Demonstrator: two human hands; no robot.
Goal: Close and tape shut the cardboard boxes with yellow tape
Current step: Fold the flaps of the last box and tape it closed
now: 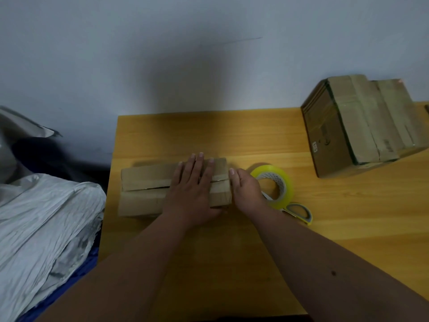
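Note:
A flat cardboard box [148, 189] lies on the wooden table [232, 135], its two top flaps folded down with a seam between them. My left hand [195, 184] lies flat on the right part of the top, fingers straight, pressing the flaps. My right hand [246, 189] is at the box's right end, thumb up against the edge; its fingers are hidden from me. A roll of yellow tape [282, 182] lies on the table just right of that hand.
Scissors with yellow-grey handles [299, 211] lie by the tape roll. A stack of taped cardboard boxes [362, 126] stands at the table's back right. Crumpled grey plastic wrap [44, 228] fills the left, beside the table edge. A pale wall is behind.

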